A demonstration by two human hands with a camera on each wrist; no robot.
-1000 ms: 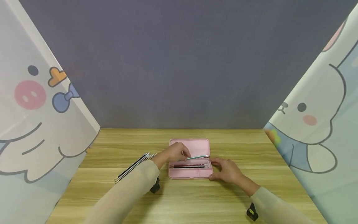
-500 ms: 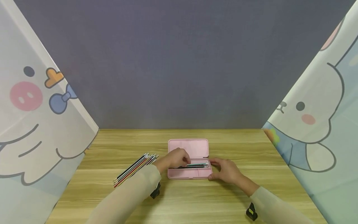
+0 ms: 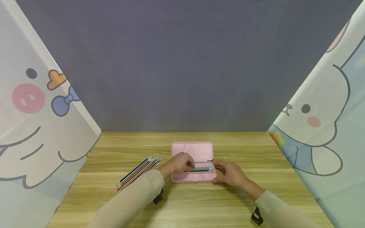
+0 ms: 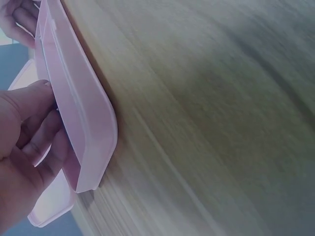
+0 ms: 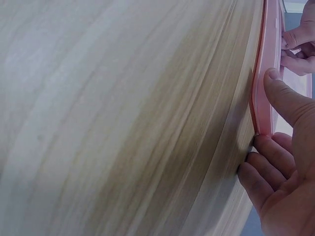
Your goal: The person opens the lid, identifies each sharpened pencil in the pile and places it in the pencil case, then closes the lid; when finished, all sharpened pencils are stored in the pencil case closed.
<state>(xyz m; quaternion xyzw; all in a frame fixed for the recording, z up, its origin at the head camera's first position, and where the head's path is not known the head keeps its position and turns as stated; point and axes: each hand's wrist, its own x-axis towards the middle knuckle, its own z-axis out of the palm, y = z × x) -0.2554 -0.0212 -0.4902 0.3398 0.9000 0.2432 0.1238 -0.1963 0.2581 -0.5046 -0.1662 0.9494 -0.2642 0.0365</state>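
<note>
A pink pencil case (image 3: 182, 181) lies on the table with its lid (image 3: 199, 150) folded back. Several pencils (image 3: 203, 169), teal and dark ones among them, lie in its long rear compartment. My left hand (image 3: 180, 162) reaches into that compartment and pinches the teal pencil; its fingertips partly hide the pencils' left ends. In the left wrist view, thumb and fingers of the left hand (image 4: 27, 137) dip behind the case's wall. My right hand (image 3: 232, 174) grips the case's right end, thumb at the front corner, fingers round the end and back, as the right wrist view shows too.
A bundle of several coloured pencils (image 3: 138, 174) lies slantwise on the wooden table (image 3: 194, 205), left of the case and beside the left sleeve (image 3: 134, 193). A grey panel (image 3: 182, 69) rises behind the table, and cartoon-printed panels stand at both sides.
My left hand has lowered the teal pencil from above the case into the rear compartment, beside the other pencils. The right hand has kept its place on the case.
</note>
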